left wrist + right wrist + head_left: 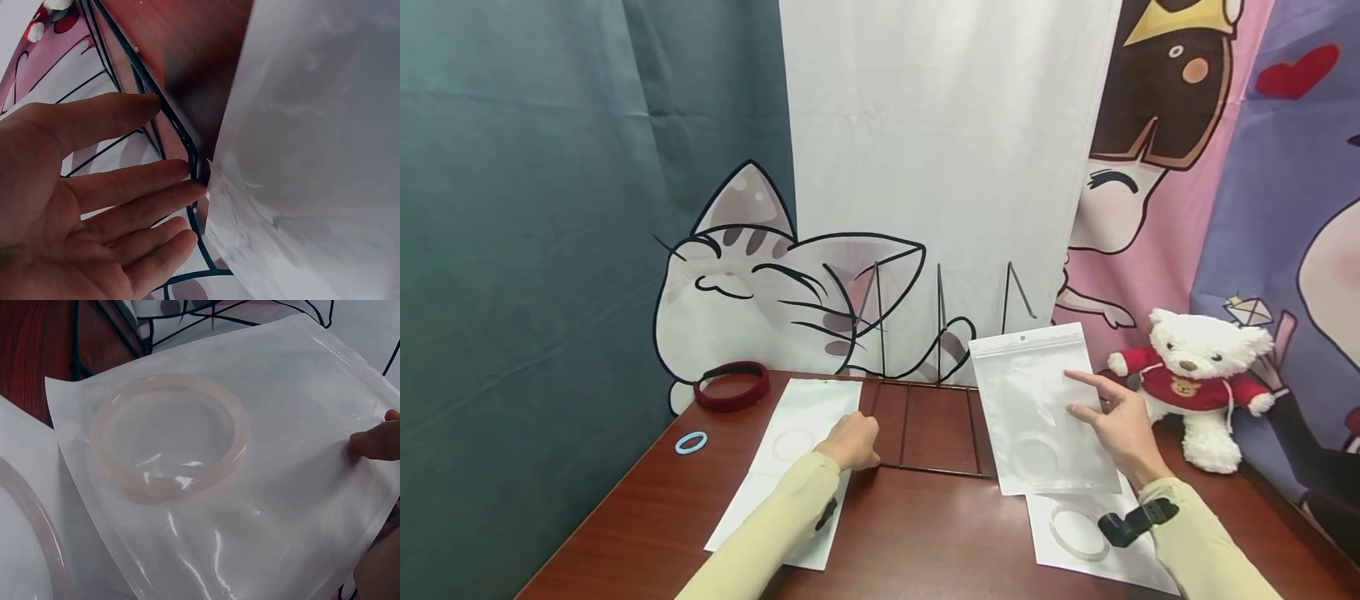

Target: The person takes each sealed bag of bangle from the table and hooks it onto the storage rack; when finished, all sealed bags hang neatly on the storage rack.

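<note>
My right hand pinches the right edge of a white, clear-fronted zip bag, raised and tilted in front of the wire rack. A pale pink bangle lies inside it. Its lower edge overlaps another bag on the table, which also has a bangle in it. At the near left corner of the black wire rack, my left hand holds the wire; in the left wrist view the thumb and fingertips meet it. White zip bags lie beside that hand, partly hidden by the forearm.
A dark red headband-like ring and a small light-blue ring lie at the table's left edge. The rack has upright wire prongs at its back. A white teddy bear in a red top sits at the right. Printed curtains hang behind.
</note>
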`<state>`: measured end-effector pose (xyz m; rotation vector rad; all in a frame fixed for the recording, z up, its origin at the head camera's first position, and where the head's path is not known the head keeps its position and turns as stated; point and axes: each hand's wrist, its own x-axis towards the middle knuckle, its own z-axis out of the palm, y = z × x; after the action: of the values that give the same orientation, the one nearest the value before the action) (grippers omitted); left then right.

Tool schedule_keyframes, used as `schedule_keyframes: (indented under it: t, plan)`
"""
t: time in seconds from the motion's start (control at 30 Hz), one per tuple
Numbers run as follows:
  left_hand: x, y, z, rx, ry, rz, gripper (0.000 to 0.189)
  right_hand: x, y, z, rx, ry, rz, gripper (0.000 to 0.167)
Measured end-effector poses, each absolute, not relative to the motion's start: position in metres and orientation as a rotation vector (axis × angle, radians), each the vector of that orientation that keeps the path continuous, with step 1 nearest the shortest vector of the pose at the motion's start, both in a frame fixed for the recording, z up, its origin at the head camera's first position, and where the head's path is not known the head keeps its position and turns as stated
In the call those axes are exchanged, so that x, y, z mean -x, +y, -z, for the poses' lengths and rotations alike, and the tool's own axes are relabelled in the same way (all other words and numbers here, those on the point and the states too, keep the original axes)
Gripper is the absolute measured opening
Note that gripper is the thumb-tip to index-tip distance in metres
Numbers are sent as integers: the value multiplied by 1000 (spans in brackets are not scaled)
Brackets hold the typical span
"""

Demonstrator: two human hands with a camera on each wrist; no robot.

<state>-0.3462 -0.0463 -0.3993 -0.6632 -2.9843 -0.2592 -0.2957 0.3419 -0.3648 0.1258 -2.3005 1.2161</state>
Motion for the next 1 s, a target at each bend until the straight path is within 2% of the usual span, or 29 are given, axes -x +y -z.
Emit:
schedule_keyframes:
  t: [0.67, 1.0]
  plan:
    - [347, -46, 401, 653, -2990, 274, 33, 282, 330, 350, -342, -2217, -1350, 52]
    - [347, -47, 400, 648, -3004, 301, 32, 274, 327, 343, -361, -2234, -1313, 51]
